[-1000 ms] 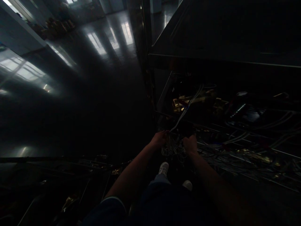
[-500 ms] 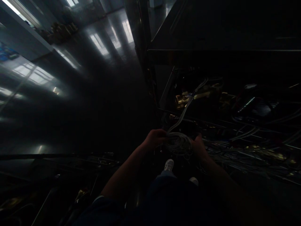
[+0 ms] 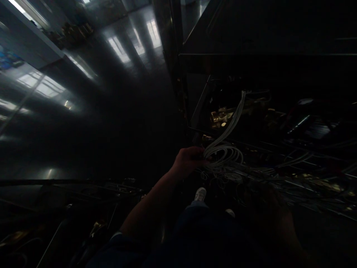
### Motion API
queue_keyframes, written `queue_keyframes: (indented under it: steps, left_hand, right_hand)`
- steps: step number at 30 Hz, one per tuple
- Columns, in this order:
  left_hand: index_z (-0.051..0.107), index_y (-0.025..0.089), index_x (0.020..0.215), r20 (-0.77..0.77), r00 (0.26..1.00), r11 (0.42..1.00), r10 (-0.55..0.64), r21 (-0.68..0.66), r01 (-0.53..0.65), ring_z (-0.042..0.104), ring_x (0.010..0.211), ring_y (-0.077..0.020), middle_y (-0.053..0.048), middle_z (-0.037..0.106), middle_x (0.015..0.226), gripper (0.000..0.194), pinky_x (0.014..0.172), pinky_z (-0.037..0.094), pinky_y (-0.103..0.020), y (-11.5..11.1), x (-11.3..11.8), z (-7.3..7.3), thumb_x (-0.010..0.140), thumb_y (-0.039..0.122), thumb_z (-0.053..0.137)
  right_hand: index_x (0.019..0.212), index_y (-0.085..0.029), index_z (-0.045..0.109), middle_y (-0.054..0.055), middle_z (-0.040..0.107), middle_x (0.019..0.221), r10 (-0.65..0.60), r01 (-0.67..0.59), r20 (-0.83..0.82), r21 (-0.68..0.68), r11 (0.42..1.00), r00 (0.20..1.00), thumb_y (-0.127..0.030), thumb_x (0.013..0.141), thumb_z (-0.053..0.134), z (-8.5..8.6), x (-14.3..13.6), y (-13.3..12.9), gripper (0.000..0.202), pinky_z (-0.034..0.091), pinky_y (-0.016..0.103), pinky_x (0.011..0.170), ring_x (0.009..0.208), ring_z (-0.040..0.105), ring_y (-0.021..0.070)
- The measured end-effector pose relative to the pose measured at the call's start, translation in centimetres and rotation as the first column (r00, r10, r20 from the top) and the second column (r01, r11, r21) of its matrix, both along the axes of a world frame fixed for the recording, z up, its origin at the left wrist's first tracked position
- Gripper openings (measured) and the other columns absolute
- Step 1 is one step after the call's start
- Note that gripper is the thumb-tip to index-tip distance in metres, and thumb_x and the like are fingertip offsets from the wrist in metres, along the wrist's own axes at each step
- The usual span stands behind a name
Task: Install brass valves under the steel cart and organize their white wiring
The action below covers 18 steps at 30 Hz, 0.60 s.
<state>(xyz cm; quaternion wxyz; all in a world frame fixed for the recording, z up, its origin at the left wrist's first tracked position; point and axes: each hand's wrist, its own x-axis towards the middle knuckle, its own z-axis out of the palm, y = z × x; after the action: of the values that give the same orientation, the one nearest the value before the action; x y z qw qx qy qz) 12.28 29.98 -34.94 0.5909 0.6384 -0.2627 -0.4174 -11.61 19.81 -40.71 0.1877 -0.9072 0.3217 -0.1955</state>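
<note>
A coiled bundle of pale cables (image 3: 224,154) hangs from my left hand (image 3: 189,160), whose fingers are closed round its left side. From there the strands run up to the right, beside a brass fitting (image 3: 219,117). Thinner loose loops dangle under the coil. My right hand (image 3: 275,204) is apart from the coil, low on the right, near a tangle of wires (image 3: 312,190). It is so dark there that its fingers can hardly be made out.
A dark panel with a bright edge (image 3: 251,54) spans the upper right. Below it lie more brass parts and wires. At the lower left stands a dark rack (image 3: 83,201) with metal parts. Shiny floor (image 3: 125,93) stretches away at the upper left. My shoe (image 3: 200,194) shows below.
My right hand has let go of the coil and moved down to the right. The coil has opened into wider loops, still in my left hand.
</note>
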Motion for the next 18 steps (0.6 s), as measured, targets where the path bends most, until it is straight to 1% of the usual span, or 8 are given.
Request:
queue_keyframes:
  steps: [1, 3, 5, 7, 10, 12, 15, 18]
  left_hand:
    - [0.069, 0.012, 0.085, 0.038, 0.999, 0.999, -0.039, 0.011, 0.039, 0.064, 0.083, -0.0173, -0.004, 0.071, 0.085, 0.025, 0.080, 0.049, -0.029, -0.1, -0.1, 0.0, 0.062, 0.017, 0.074]
    - [0.069, 0.013, 0.089, 0.140, 0.987, 0.996, -0.083, 0.052, 0.076, 0.064, 0.084, -0.0174, -0.004, 0.071, 0.087, 0.023, 0.080, 0.049, -0.028, -0.5, -0.3, 0.0, 0.066, 0.017, 0.071]
    - [0.069, 0.014, 0.093, 0.244, 0.965, 0.993, -0.102, 0.090, 0.082, 0.064, 0.083, -0.0170, -0.003, 0.071, 0.088, 0.023, 0.078, 0.049, -0.027, -1.0, -0.5, -0.4, 0.070, 0.016, 0.067]
    - [0.068, 0.015, 0.097, 0.318, 0.939, 0.991, -0.128, 0.086, 0.106, 0.064, 0.084, -0.0165, -0.002, 0.071, 0.090, 0.024, 0.076, 0.049, -0.025, -1.5, -0.6, -1.0, 0.074, 0.016, 0.064]
    - [0.065, 0.016, 0.105, 0.381, 0.905, 0.982, -0.190, 0.066, 0.178, 0.063, 0.083, -0.0153, -0.002, 0.070, 0.091, 0.026, 0.074, 0.049, -0.023, -2.1, -0.8, -1.7, 0.080, 0.019, 0.058]
    - [0.063, 0.016, 0.110, 0.423, 0.873, 0.970, -0.240, 0.084, 0.227, 0.063, 0.079, -0.0145, -0.002, 0.070, 0.087, 0.029, 0.070, 0.048, -0.022, -2.3, -0.8, -1.7, 0.082, 0.018, 0.055]
    - [0.058, 0.013, 0.118, 0.468, 0.835, 0.956, -0.290, 0.110, 0.271, 0.064, 0.078, -0.0152, -0.004, 0.069, 0.088, 0.035, 0.069, 0.048, -0.023, -2.4, -0.8, -1.2, 0.083, 0.015, 0.051]
    - [0.053, 0.010, 0.123, 0.446, 0.831, 0.943, -0.332, 0.130, 0.308, 0.063, 0.088, -0.0181, -0.009, 0.068, 0.098, 0.039, 0.076, 0.049, -0.026, -2.5, -0.8, -0.5, 0.084, 0.015, 0.048]
  right_hand:
    - [0.110, -0.019, 0.054, 0.011, 0.060, 0.101, 0.074, -0.074, -0.011, -0.091, 0.993, 0.997, -0.034, 0.086, 0.045, 1.2, 0.4, -0.3, 0.030, 0.047, 0.039, 0.073, 0.092, 0.057, 0.0271]
    - [0.116, -0.021, 0.054, 0.009, 0.061, 0.102, 0.186, -0.186, -0.025, -0.231, 0.955, 0.982, -0.031, 0.086, 0.046, 3.7, 1.7, -1.1, 0.032, 0.046, 0.040, 0.076, 0.093, 0.057, 0.0264]
    - [0.117, -0.022, 0.055, 0.008, 0.061, 0.101, 0.238, -0.249, -0.075, -0.331, 0.910, 0.968, -0.028, 0.085, 0.047, 5.7, 3.2, -2.0, 0.034, 0.045, 0.041, 0.077, 0.092, 0.056, 0.0260]
    - [0.117, -0.022, 0.056, 0.008, 0.061, 0.100, 0.234, -0.284, -0.169, -0.397, 0.873, 0.957, -0.025, 0.082, 0.049, 7.0, 4.3, -2.7, 0.036, 0.043, 0.042, 0.076, 0.090, 0.056, 0.0266]
    - [0.119, -0.022, 0.056, 0.008, 0.060, 0.103, 0.203, -0.325, -0.303, -0.435, 0.840, 0.931, -0.021, 0.076, 0.054, 8.1, 5.1, -3.4, 0.043, 0.042, 0.042, 0.075, 0.092, 0.054, 0.0275]
    - [0.120, -0.022, 0.055, 0.008, 0.060, 0.103, 0.194, -0.351, -0.363, -0.441, 0.826, 0.911, -0.019, 0.073, 0.056, 8.4, 5.5, -3.5, 0.047, 0.041, 0.042, 0.076, 0.091, 0.054, 0.0275]
    - [0.120, -0.022, 0.056, 0.009, 0.061, 0.103, 0.169, -0.363, -0.416, -0.448, 0.817, 0.894, -0.018, 0.073, 0.057, 8.7, 5.9, -3.5, 0.047, 0.040, 0.042, 0.077, 0.091, 0.054, 0.0278]
    - [0.119, -0.023, 0.056, 0.009, 0.061, 0.103, 0.162, -0.369, -0.436, -0.446, 0.815, 0.885, -0.016, 0.073, 0.055, 8.7, 6.3, -3.5, 0.046, 0.039, 0.042, 0.077, 0.092, 0.054, 0.0281]
